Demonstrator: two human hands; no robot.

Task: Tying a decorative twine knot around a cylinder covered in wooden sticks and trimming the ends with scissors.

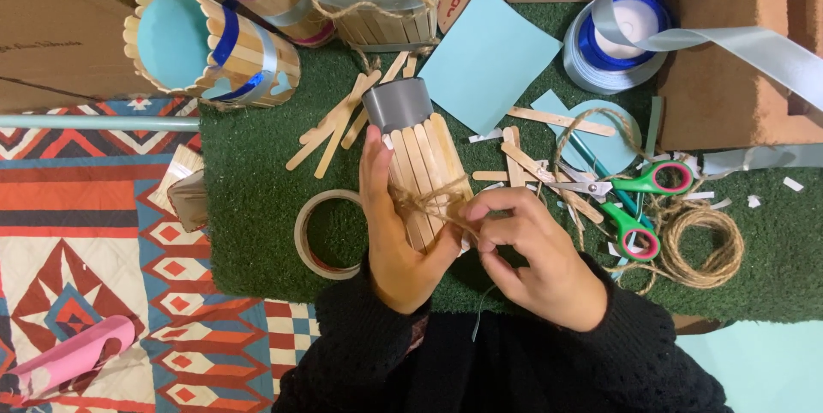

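Left hand: its grip is wrapping closed around the stick-covered tube, thumb lying along the tube's left side, palm cupping the lower end.
Right hand: its grip is pinching shut on the twine, fingertips curling in at the tube's lower right.
Stick-covered tube: a grey cylinder clad in pale wooden sticks, sitting inside the left grip and just left of the right grip, its grey end pointing away from the person.
Twine: looping around the tube's middle, between the two grips, knotted strands running to the right fingertips.
Tape roll: lying just left of the left grip on the green mat.
Scissors: green-handled, lying right of the right grip, near it but apart.
Twine coil: lying beyond the scissors, farther right.
Loose sticks: scattering above the left grip.
Blue paper: lying above both grips.
Finished holders: standing well up and left of the left grip.
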